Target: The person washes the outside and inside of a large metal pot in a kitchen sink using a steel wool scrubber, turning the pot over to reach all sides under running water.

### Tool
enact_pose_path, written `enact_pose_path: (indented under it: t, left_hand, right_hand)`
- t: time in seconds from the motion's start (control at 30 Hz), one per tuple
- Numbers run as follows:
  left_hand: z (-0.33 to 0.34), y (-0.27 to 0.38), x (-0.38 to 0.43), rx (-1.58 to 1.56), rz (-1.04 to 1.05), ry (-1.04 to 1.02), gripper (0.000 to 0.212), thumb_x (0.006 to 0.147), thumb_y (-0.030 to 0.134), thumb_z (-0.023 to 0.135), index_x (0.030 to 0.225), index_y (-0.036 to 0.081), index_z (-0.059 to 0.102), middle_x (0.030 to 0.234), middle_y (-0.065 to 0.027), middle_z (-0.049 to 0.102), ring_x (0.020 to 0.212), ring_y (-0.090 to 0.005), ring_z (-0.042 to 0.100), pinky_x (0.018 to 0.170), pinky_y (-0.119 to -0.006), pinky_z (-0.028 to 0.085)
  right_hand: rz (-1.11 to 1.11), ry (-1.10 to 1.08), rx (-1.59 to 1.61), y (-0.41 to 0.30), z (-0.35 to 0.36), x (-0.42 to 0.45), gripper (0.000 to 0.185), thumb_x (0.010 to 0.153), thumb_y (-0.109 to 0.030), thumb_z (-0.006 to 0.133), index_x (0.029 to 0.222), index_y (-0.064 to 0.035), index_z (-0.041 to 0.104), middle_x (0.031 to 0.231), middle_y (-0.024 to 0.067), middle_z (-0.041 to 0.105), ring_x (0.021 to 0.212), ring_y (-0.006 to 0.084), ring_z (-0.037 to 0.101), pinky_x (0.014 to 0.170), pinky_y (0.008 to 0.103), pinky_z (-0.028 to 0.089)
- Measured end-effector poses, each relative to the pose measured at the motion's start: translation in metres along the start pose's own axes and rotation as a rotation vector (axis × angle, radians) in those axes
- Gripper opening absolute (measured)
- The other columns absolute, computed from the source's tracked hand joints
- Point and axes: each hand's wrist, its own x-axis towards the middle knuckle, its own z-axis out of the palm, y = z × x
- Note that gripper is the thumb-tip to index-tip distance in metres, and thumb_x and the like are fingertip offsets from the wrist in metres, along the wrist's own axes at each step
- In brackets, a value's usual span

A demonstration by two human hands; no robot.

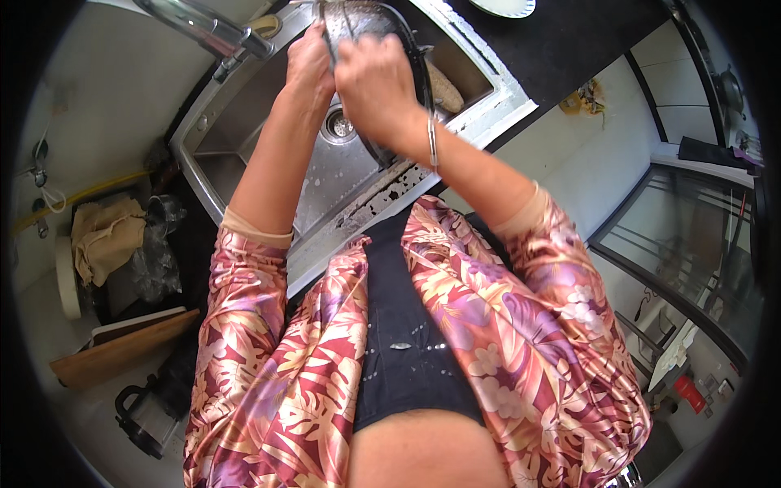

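A dark metal pan (372,15) stands tilted on its side over the stainless steel sink (323,189), its surface wet and shiny. My left hand (309,61) grips the pan's near left edge, thumb up along the rim. Against the face of the pan my right hand (379,85) is curled and blurred; whether anything sits under its fingers is hidden. Right of the pan, a tan, rough-textured oblong pad (445,88) lies in the sink. Below my hands the drain strainer (340,125) is visible.
A chrome faucet (226,36) reaches in at upper left. The sink's front rim (390,186) is worn and flaking. A white plate (505,6) rests on the dark countertop (549,43). Leftward are a brown cloth (110,238), a wooden cutting board (125,348) and a clear jug (146,421).
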Motion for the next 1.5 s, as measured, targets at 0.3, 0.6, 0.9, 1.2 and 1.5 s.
enact_pose_path:
  t: [0.3,0.6,0.9,1.2,1.5]
  left_hand:
    - [0.008,0.008,-0.016,0.169,0.070,0.101,0.029,0.099,0.019,0.038,0.103,-0.005,0.055,0.092,-0.0148,0.064,0.084,-0.0259,0.064,0.073,-0.042,0.054]
    - [-0.004,0.013,-0.019,0.041,0.001,0.013,0.029,0.098,0.017,0.038,0.103,-0.005,0.056,0.093,-0.0162,0.064,0.084,-0.0272,0.065,0.075,-0.044,0.055]
    - [0.003,0.026,-0.034,0.052,0.017,0.063,0.032,0.100,0.020,0.035,0.116,-0.003,0.051,0.107,-0.0170,0.061,0.091,-0.0278,0.064,0.081,-0.043,0.055]
    - [0.003,0.010,-0.044,0.183,0.222,0.124,0.027,0.098,0.020,0.044,0.104,-0.002,0.058,0.091,-0.0095,0.063,0.079,-0.0186,0.062,0.069,-0.032,0.053]
    - [-0.008,0.022,-0.040,0.261,0.179,0.181,0.026,0.097,0.017,0.044,0.098,-0.003,0.061,0.089,-0.0100,0.065,0.073,-0.0175,0.062,0.066,-0.032,0.052]
  right_hand:
    - [0.080,0.079,0.092,-0.003,-0.002,0.015,0.006,0.066,-0.010,0.060,0.062,-0.0068,0.062,0.078,0.0059,0.056,0.080,0.0223,0.054,0.072,0.0362,0.037]
    - [-0.005,-0.007,0.096,-0.020,-0.003,-0.013,0.006,0.066,-0.008,0.057,0.061,-0.0055,0.060,0.075,0.0074,0.053,0.075,0.0230,0.053,0.069,0.0372,0.036]
    - [-0.087,-0.181,0.231,-0.023,-0.002,-0.064,0.007,0.065,-0.011,0.060,0.060,-0.0085,0.056,0.076,0.0053,0.050,0.076,0.0207,0.051,0.069,0.0359,0.037]
    - [-0.019,0.032,0.033,0.031,0.005,0.012,0.010,0.076,-0.018,0.063,0.069,-0.0109,0.064,0.087,0.0011,0.058,0.085,0.0206,0.053,0.079,0.0365,0.039]
    - [-0.230,0.064,0.132,0.003,0.008,-0.027,0.005,0.070,-0.010,0.059,0.068,-0.0074,0.063,0.086,0.0046,0.058,0.082,0.0215,0.052,0.076,0.0362,0.040]
